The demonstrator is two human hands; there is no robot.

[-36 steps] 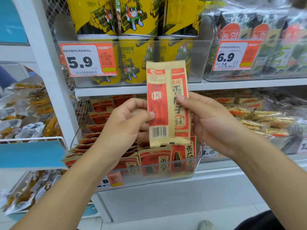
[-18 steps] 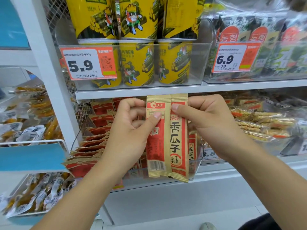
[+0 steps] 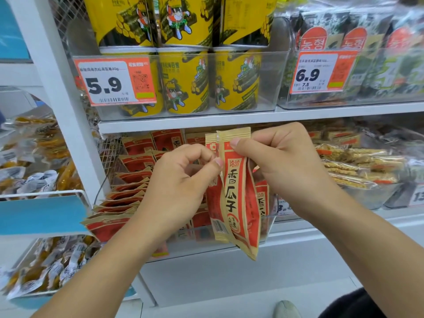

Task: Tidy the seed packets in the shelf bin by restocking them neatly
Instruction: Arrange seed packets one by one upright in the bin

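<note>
Two red-and-tan seed packets (image 3: 237,193) hang upright in front of the clear shelf bin (image 3: 267,228). My right hand (image 3: 284,161) pinches the front packet near its top edge. My left hand (image 3: 181,182) pinches the left side of the rear packet with thumb and fingers. The front packet is turned a little away from the rear one. More seed packets (image 3: 119,198) lie stacked and slanted inside the bin, some leaning over its left edge.
Yellow snack cups (image 3: 183,81) stand in a clear bin on the shelf above, with price tags 5.9 (image 3: 114,82) and 6.9 (image 3: 317,73). Seaweed packs (image 3: 367,53) sit upper right. Wrapped snack bars (image 3: 358,166) lie right of the bin; bagged snacks (image 3: 34,171) hang left.
The packets came down from in front of the upper shelf to bin height. The front packet has begun to twist apart from the rear one between my hands.
</note>
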